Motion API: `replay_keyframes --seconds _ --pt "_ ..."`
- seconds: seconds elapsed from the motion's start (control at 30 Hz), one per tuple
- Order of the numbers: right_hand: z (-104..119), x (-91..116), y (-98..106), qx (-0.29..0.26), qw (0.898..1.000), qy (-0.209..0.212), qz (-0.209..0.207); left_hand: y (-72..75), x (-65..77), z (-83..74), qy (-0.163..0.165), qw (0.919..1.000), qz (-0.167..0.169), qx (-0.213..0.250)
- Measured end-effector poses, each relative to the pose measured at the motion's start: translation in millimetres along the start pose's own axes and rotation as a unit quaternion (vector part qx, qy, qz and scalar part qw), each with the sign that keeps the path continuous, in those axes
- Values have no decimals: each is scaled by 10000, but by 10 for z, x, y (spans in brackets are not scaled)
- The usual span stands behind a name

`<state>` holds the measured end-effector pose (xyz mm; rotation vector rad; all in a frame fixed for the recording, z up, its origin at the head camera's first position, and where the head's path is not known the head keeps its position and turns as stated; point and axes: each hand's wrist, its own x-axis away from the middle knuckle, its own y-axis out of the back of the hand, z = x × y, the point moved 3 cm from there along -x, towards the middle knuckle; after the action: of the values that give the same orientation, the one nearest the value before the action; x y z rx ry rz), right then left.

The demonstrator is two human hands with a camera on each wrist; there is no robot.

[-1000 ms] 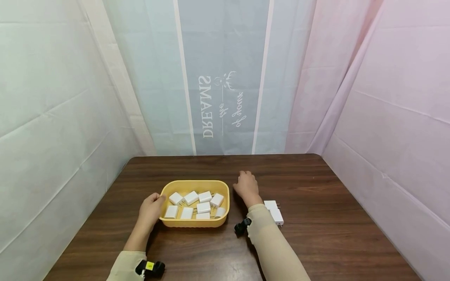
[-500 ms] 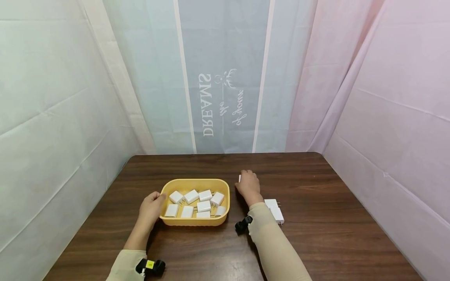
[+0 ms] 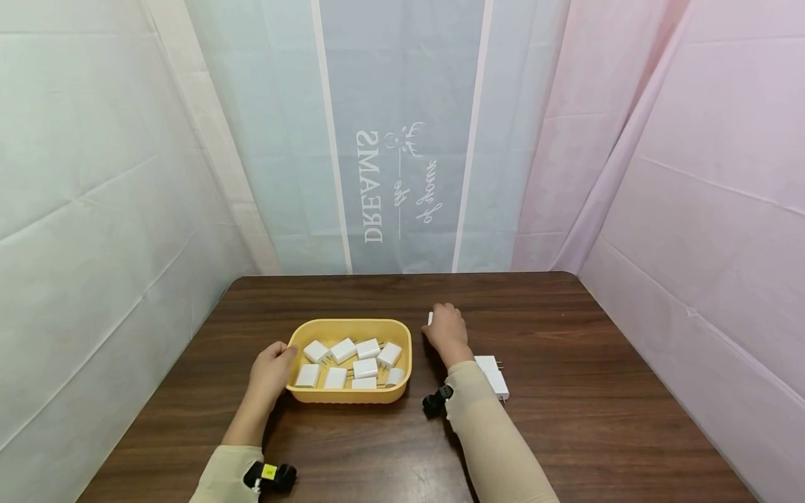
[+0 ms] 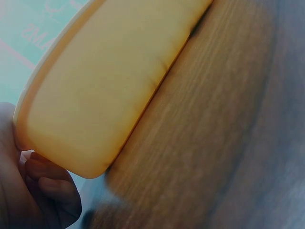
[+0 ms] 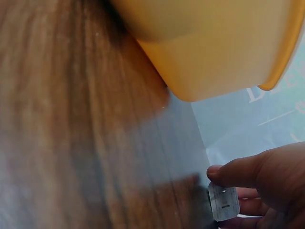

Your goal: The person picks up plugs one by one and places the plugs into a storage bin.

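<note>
My left hand grips the left end of a yellow plastic basket, thumb over the rim; curled fingers show below the rim in the left wrist view. Several white plug-in chargers lie in the basket, some with metal prongs showing. Right of the basket, my right hand pinches another white charger between thumb and fingers, low at the tabletop. Its end face with small slots is turned to the right wrist camera. Most of this charger is hidden by the hand in the head view.
Two more white chargers lie on the dark wood table, just right of the right forearm and partly behind it. A printed curtain hangs beyond the far edge, with pale cloth walls on both sides.
My right hand shifts very slightly right with the charger, and more of the charger's white edge shows beside the thumb. My left hand and the basket stay in place.
</note>
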<state>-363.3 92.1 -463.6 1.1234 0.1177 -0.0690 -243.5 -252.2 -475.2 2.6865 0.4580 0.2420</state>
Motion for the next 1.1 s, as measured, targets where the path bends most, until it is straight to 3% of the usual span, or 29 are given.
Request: replay_keyframes --seconds 0.63,1.1 --pt "165 30 241 -103 9997 184 86 4 10 -8 -4 10000 13 11" --pt "464 180 533 -125 9987 491 100 2 13 -14 -47 10000 -27 0"
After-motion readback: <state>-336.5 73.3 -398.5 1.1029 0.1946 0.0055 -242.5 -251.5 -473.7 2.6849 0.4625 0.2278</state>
